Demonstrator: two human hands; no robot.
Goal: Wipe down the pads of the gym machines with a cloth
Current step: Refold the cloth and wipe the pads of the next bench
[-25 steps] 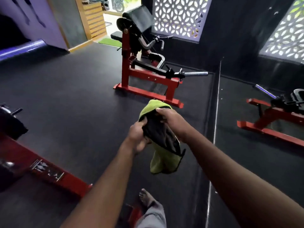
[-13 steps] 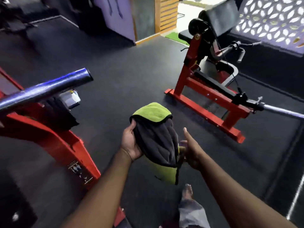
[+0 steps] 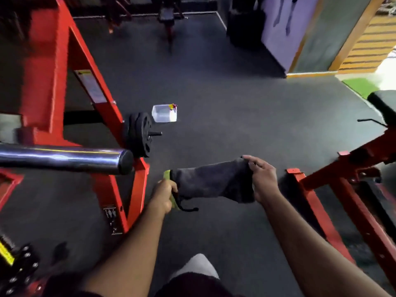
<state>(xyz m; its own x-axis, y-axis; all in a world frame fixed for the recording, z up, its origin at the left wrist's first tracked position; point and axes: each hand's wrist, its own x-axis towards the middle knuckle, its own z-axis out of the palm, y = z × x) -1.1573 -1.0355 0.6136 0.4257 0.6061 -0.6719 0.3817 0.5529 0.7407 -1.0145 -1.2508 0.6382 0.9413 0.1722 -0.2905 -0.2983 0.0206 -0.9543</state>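
Observation:
A grey cloth (image 3: 212, 182) with a lime-green underside is stretched out between my two hands above the dark floor. My left hand (image 3: 164, 195) grips its left end, where the green edge and a dark cord show. My right hand (image 3: 262, 179) pinches its right end with the fingers curled over the fabric. A black pad (image 3: 383, 105) of a red machine shows at the right edge, well away from the cloth.
A red machine frame (image 3: 70, 86) stands at the left with a chrome bar (image 3: 64, 157) and black weight plates (image 3: 140, 136). A clear plastic tub (image 3: 164, 113) sits on the floor ahead. Another red frame (image 3: 334, 198) runs along the right. My knee (image 3: 195, 269) is below.
My view has swung left, bringing the left machine and tub into sight. The cloth, bunched before, is now pulled out flat between both hands, and my right hand has taken hold of it again.

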